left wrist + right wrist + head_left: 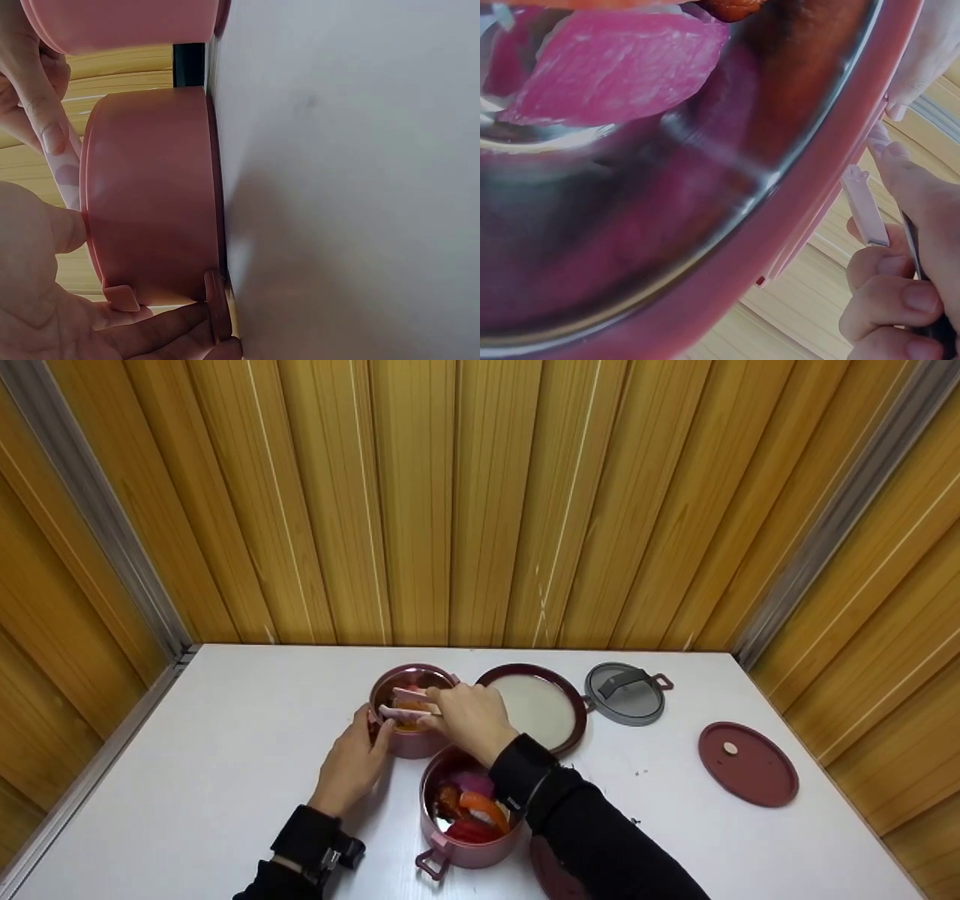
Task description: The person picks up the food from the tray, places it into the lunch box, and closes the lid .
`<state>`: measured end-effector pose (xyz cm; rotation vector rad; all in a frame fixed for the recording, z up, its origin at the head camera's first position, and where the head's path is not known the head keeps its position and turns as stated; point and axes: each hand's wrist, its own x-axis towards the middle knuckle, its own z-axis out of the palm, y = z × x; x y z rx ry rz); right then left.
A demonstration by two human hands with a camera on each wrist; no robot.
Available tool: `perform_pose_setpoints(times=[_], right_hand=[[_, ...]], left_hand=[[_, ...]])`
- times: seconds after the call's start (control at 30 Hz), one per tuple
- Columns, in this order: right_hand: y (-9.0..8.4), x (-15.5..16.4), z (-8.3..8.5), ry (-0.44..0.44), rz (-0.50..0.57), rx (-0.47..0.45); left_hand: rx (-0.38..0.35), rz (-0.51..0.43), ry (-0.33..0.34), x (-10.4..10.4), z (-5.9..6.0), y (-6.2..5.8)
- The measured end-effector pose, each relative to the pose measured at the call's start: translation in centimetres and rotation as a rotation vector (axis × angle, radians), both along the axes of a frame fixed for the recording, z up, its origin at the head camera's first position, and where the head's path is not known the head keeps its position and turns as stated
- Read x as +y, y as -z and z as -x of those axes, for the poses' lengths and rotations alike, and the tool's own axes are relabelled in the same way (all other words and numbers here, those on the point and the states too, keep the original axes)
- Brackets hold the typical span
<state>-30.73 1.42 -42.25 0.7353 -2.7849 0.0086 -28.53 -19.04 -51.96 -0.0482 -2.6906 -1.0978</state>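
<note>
My right hand reaches over the far pink pot and grips tongs with pale pink tips, which dip into its mouth. In the right wrist view a dark handle shows in the curled fingers. Orange-brown food lies in that pot, partly covered by the tongs. My left hand holds the pot's left side, thumb at the rim and fingers around its side handle. Nearer stands a second pink pot with an orange piece, a purple piece, and red and brown pieces.
Behind my right wrist lies a round cream dish with a maroon rim. A grey lid with a strap handle and a maroon lid lie to the right. Another maroon disc shows partly beneath my right forearm. Wood-patterned walls enclose the white table.
</note>
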Motion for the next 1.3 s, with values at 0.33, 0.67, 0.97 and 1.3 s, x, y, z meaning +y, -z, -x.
perform_pose_setpoints(times=[0.33,0.67,0.97,1.3], right_hand=[[-0.3,1.0,0.1,-0.018,0.041,0.039],[-0.7,2.8,0.4,-0.001,0.140,-0.005],[-1.1,5.3,0.8,0.025,0.210,-0.025],[-1.3,8.4,1.1,0.092,0.251,-0.014]], left_hand=[[0.030,0.000,-0.015,-0.2,0.7,1.4],[-0.059,-0.009,-0.005,0.8,-1.7,-2.8],[-0.065,0.012,-0.007,0.9,-1.9,-2.9],[-0.073,0.007,-0.001,0.7,-2.0,-3.0]])
